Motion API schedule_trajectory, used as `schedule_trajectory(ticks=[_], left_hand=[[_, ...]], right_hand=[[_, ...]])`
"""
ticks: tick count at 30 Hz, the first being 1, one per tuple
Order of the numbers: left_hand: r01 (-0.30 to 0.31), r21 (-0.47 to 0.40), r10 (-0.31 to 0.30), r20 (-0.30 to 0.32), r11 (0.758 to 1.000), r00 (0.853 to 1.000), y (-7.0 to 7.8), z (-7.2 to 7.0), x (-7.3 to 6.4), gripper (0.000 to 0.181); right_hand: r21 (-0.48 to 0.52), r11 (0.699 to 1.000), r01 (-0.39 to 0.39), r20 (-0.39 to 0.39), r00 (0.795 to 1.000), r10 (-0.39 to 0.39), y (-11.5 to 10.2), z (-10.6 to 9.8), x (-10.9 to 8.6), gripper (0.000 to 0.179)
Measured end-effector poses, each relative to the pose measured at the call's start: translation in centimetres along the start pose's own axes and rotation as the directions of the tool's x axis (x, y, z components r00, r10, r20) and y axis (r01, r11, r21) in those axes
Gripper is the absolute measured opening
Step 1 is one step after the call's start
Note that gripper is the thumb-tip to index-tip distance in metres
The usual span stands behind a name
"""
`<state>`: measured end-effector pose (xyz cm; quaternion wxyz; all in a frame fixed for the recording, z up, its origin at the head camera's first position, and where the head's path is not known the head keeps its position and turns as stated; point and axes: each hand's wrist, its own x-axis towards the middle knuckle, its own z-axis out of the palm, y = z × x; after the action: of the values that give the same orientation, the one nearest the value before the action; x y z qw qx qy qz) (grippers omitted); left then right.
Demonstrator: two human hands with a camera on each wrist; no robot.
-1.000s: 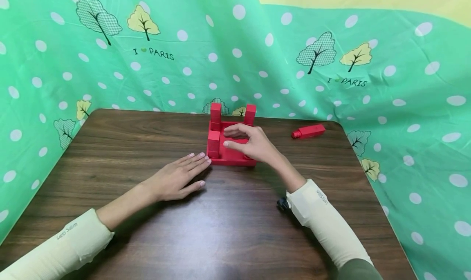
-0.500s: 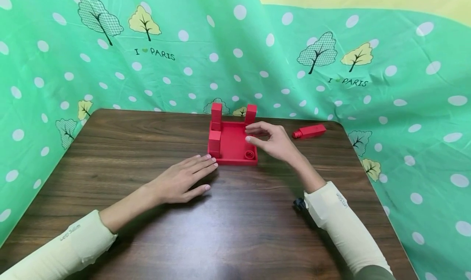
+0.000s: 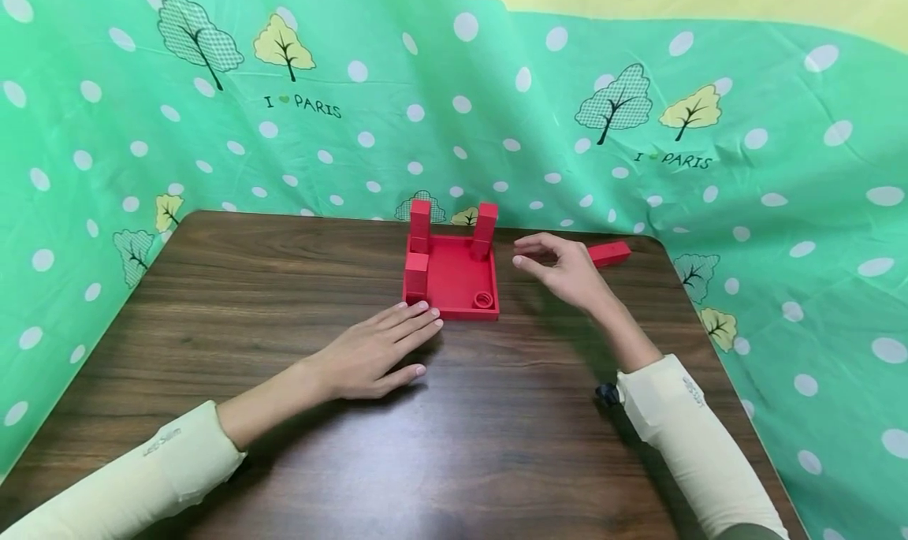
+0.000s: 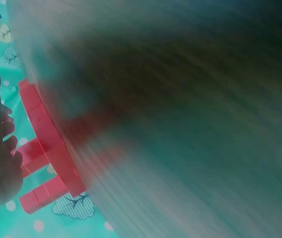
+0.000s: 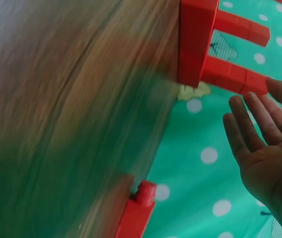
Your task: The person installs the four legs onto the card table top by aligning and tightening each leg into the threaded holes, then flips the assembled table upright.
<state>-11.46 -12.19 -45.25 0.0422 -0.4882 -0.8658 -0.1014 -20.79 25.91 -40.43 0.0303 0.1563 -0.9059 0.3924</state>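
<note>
A red square tray-like base (image 3: pixel 454 276) lies flat on the table, with red square posts upright at its far left (image 3: pixel 420 225), far right (image 3: pixel 485 229) and near left corners (image 3: pixel 416 276). The near right corner shows a round socket (image 3: pixel 483 299). My left hand (image 3: pixel 372 355) lies with fingers extended at the base's near left edge; whether it touches is unclear. My right hand (image 3: pixel 563 270) hovers right of the base, fingers loosely bent and holding nothing. Partly behind it lies a loose red post (image 3: pixel 610 253), whose threaded end (image 5: pixel 145 193) shows in the right wrist view.
The brown wood-grain table (image 3: pixel 454 430) has its right edge not far past the loose post. A green dotted cloth (image 3: pixel 454 130) with printed trees hangs behind and along both sides. A blurred reflection of the red parts appears on the tabletop in the left wrist view.
My right hand has moved right, from above the base to beside the loose post, uncovering the socket. My left hand has slid slightly right along the base's near edge.
</note>
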Motion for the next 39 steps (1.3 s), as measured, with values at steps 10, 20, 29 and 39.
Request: schedule_trajectory(ticks=[10, 20, 29, 39], left_hand=[[0.042, -0.073, -0.04, 0.038, 0.996, 0.999, 0.8, -0.2, 1.2, 0.075], [0.044, -0.073, -0.04, 0.052, 0.996, 0.998, 1.2, -0.2, 2.4, 0.076], [0.047, -0.074, -0.041, 0.084, 0.996, 0.996, 1.5, 0.4, 3.4, 0.077], [0.063, -0.076, -0.054, 0.119, 0.995, 0.991, 1.7, 0.9, 4.1, 0.077]], right_hand=[[-0.072, 0.993, -0.094, -0.048, 0.995, 0.091, 2.0, -2.9, -0.3, 0.036], [-0.127, 0.98, -0.153, -0.107, 0.984, 0.14, 4.1, -5.8, 0.1, 0.039], [-0.199, 0.954, -0.224, -0.121, 0.972, 0.203, 6.7, -8.6, -0.3, 0.05], [-0.183, 0.941, -0.286, -0.1, 0.957, 0.271, 9.9, -10.2, -0.9, 0.052]])
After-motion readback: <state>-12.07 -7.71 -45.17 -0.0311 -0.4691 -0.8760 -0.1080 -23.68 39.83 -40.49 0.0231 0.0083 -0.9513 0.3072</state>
